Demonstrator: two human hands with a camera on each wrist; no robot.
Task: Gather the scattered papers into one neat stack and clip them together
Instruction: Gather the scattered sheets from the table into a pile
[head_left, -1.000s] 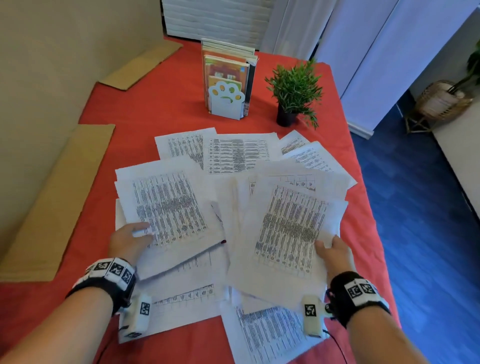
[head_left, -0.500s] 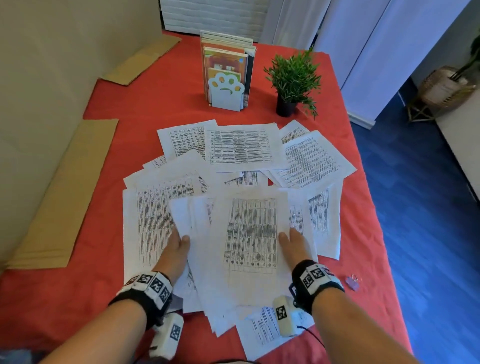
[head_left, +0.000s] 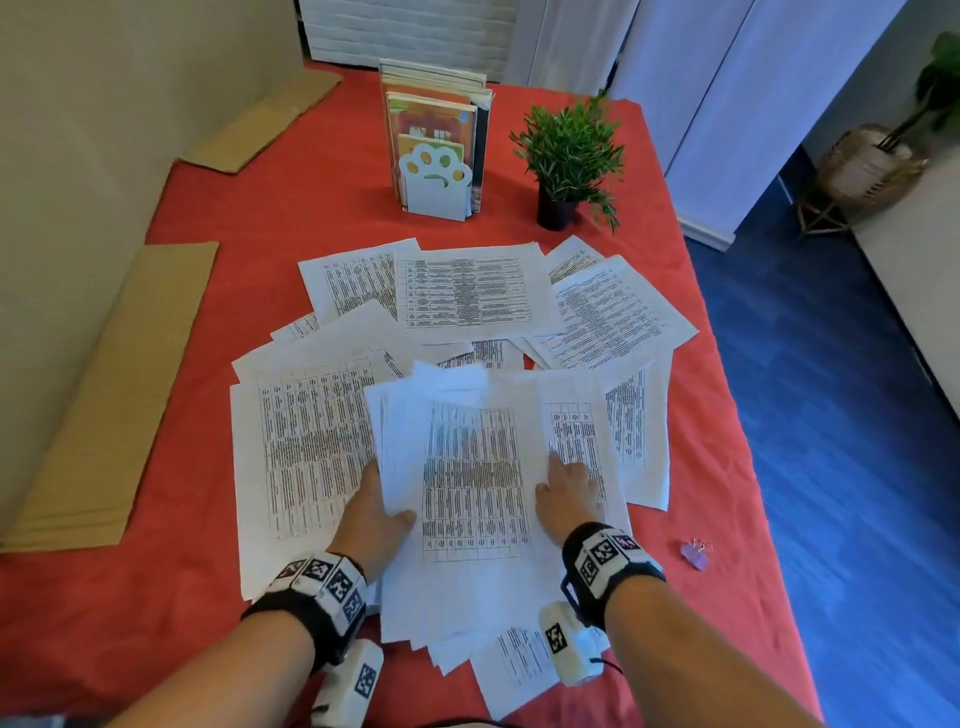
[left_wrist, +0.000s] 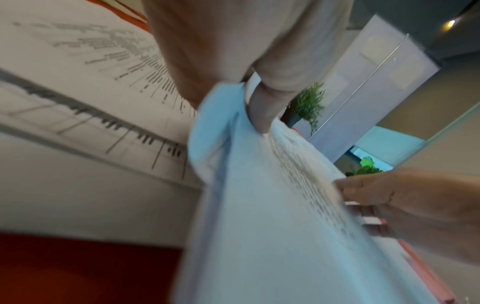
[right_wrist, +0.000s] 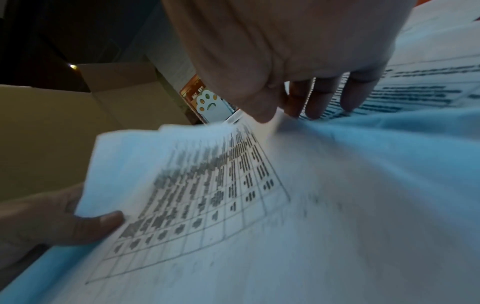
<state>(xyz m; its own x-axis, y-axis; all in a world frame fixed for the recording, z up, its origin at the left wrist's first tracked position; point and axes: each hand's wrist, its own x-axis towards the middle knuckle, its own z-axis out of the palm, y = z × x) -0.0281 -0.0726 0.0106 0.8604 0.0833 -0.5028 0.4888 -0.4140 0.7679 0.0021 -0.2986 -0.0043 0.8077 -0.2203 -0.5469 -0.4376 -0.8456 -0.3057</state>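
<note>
Papers (head_left: 470, 478) half-gathered at six o'clock on red tabletop (head_left: 218, 218), rest fanned loose from ten to two. Left hand (head_left: 371, 519) clamped on gathered bundle's left edge, thumb on top, fingers beneath. Right hand (head_left: 569, 491) flat on right side, fingers straight and spread, pressing, gripping nothing. Likely trouble: uneven squeeze from one-sided pinch, so sheets buckling or skewing; bottom sheets at six o'clock sliding off table edge; far sheets left behind. Purple binder clip (head_left: 695, 555) at four o'clock, near table edge, easily knocked off.
</note>
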